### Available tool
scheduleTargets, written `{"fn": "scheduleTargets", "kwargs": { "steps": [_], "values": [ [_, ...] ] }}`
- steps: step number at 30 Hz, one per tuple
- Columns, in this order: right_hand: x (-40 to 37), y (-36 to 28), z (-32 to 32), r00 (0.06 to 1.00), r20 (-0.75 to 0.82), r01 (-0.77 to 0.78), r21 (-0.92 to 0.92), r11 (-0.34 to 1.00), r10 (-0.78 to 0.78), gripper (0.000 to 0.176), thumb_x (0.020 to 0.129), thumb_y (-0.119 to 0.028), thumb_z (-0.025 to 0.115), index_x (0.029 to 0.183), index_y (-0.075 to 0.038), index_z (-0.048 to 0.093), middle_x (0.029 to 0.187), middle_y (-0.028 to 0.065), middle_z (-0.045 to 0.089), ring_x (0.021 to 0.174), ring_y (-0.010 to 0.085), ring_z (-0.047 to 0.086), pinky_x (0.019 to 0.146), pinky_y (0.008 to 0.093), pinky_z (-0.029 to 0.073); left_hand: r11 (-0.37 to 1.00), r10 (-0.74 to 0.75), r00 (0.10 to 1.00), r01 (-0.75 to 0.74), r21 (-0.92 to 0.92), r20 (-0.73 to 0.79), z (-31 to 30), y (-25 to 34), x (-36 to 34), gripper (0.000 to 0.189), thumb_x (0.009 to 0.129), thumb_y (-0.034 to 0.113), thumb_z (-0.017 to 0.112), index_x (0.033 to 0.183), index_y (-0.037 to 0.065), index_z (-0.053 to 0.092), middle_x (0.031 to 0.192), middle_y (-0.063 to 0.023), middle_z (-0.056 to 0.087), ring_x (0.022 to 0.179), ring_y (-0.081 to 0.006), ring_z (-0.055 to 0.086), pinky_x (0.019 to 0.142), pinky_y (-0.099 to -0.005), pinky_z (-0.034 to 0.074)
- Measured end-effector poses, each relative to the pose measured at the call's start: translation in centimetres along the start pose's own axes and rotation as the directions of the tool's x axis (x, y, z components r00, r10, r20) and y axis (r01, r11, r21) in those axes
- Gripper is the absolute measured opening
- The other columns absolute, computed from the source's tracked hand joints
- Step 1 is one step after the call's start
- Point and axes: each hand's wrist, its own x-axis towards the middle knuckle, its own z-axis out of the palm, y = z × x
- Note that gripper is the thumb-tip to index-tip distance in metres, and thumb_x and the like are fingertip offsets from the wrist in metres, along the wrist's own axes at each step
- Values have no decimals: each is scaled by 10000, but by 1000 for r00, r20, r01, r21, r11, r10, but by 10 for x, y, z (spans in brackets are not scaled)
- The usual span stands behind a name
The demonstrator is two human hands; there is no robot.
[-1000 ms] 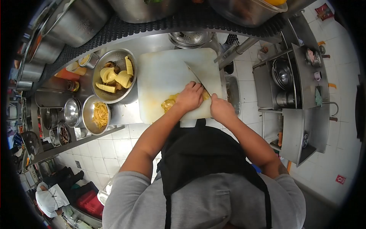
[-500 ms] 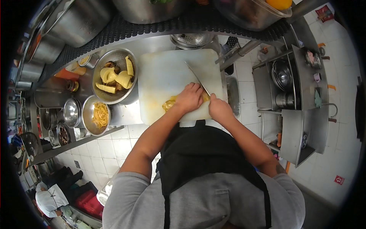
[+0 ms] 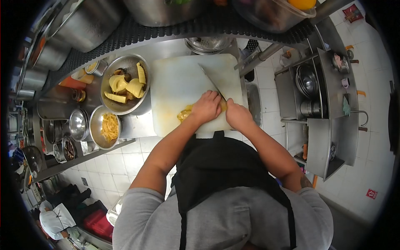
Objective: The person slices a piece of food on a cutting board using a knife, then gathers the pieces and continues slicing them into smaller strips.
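Observation:
On the white cutting board (image 3: 173,79) my left hand (image 3: 207,106) presses down with its fingers curled together over a yellow food piece (image 3: 184,113), part of which sticks out on its left. More yellow food lies between my two hands, largely hidden. My right hand (image 3: 239,113) is wrapped round the handle of a knife (image 3: 209,78). The blade slants up and left, close past my left fingertips, its tip over the upper board. Left of the board, a metal bowl (image 3: 146,96) holds large yellow pieces, and a smaller bowl (image 3: 93,130) holds thin yellow strips.
Pots (image 3: 87,25) and a clear tub (image 3: 266,21) stand on the shelf above the board. Small metal bowls (image 3: 78,124) sit at the left. A metal rack (image 3: 343,125) with bowls is at the right. Another person (image 3: 56,221) is at the lower left.
My right hand and the knife have moved slightly left. My left hand stays in nearly the same place on the food.

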Motion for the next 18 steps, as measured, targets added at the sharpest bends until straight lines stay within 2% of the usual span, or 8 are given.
{"fn": "scheduleTargets", "kwargs": {
  "steps": [4,7,9,15,18],
  "values": [
    [-20,-11,-21,997,67,-32,-1,999,32,187,911,-64,471,1068,31,505,935,309,703,904,483,695,829,585,523,1000,0,999,-1,-17,-44,1,-1,-2,335,830,202,659,1081,-16,622,1122,-185,613,1099,-348,570,983,-433,477],
    [-4,2,11,1000,17,-16,49,999,15,191,912,-76,478,1067,34,500,923,315,701,900,486,696,817,578,532,999,3,1000,-4,-35,-20,0,-1,1,341,831,197,656,1091,-20,617,1134,-193,613,1108,-353,569,985,-436,479],
    [8,7,12,999,-31,15,17,1000,-15,195,912,-82,483,1066,37,498,914,320,699,897,487,696,815,576,535,999,1,1000,-2,-49,-10,-1,-2,0,340,835,193,652,1097,-21,618,1140,-194,613,1113,-355,569,986,-439,481],
    [-4,-8,-15,1000,-12,-9,8,1000,9,210,902,-80,491,1071,44,502,933,330,697,910,487,695,827,575,534,986,-117,992,111,-126,-42,-14,-2,-5,332,848,184,638,1114,-14,629,1167,-183,613,1116,-360,563,998,-445,482],
    [0,-8,-8,1000,4,10,7,1000,-10,209,900,-76,490,1067,49,501,937,328,697,915,486,695,830,574,534,986,-130,985,141,-90,112,-14,-1,-2,352,834,185,649,1135,4,633,1216,-182,598,1156,-374,547,1030,-448,471]
  ]
}}
